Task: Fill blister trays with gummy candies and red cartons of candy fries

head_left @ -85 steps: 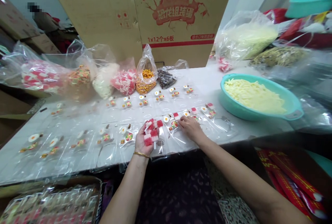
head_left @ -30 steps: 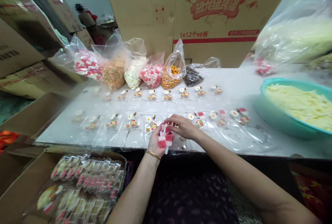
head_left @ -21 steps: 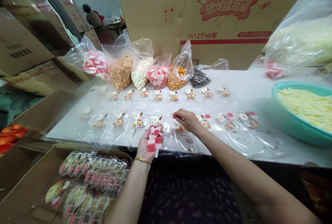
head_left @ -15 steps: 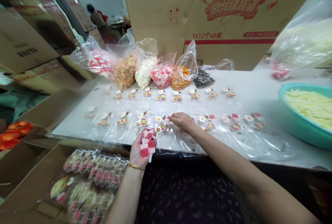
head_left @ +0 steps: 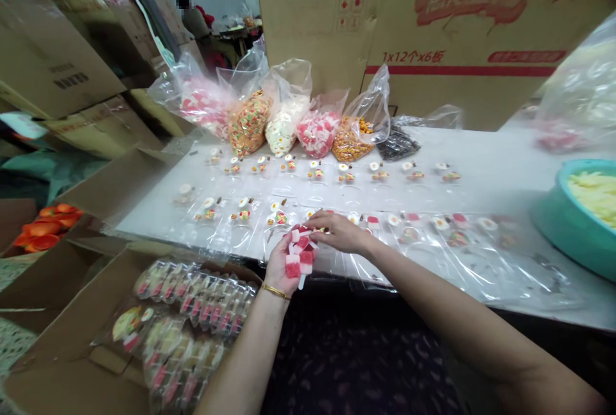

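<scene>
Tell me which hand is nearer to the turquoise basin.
Right. The right hand, fingertips at the red-and-white pieces, is left of the turquoise basin; the left hand, cupping those pieces, is farther left.

Popsicle pieces point(head_left: 299, 260) lie in the left hand point(head_left: 279, 269) — bags point(head_left: 317, 134) behind on the table point(head_left: 486, 155), basin point(head_left: 572, 235) right, open carton point(head_left: 62, 344) left.

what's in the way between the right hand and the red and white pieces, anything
Nothing visible: the right hand is right up against or just over the pieces in the left hand. Whether it touches one is hard to tell.
</scene>
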`<state>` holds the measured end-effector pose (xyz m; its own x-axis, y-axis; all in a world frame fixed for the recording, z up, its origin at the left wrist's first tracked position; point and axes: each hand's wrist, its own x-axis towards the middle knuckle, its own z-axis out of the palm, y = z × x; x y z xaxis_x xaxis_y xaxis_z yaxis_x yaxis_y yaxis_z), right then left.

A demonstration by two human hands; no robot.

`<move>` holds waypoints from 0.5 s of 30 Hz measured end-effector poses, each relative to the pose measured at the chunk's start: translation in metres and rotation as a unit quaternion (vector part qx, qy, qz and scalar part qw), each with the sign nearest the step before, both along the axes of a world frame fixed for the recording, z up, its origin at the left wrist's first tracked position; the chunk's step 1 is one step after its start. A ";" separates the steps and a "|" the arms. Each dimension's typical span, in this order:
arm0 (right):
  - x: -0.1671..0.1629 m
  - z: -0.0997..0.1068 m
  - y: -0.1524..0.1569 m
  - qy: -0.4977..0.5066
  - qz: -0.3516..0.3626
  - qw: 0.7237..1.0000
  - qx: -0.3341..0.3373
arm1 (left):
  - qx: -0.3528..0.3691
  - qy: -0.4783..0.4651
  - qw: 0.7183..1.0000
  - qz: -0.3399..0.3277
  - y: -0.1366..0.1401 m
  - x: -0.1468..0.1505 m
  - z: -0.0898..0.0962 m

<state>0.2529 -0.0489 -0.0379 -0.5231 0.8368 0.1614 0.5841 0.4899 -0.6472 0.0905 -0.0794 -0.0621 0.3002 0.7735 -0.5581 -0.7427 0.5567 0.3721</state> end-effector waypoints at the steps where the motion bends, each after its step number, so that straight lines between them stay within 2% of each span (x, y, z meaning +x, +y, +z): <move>1: -0.005 0.004 0.001 -0.002 0.022 1.000 -0.015 | 0.000 0.000 1.000 -0.002 0.001 0.000 -0.001; 5: -0.018 0.006 0.003 0.012 0.001 0.999 -0.050 | -0.004 -0.002 1.000 -0.022 0.000 -0.007 -0.003; 10: -0.029 -0.002 0.008 0.117 -0.093 0.986 -0.073 | -0.008 -0.024 0.999 -0.029 0.002 -0.023 0.000; 13: -0.036 -0.009 0.016 0.149 -0.170 0.974 -0.011 | -0.012 -0.018 1.000 -0.002 0.003 -0.037 0.004; 15: -0.041 -0.015 0.023 0.111 -0.197 0.972 0.060 | -0.023 -0.010 1.000 0.012 0.004 -0.047 0.006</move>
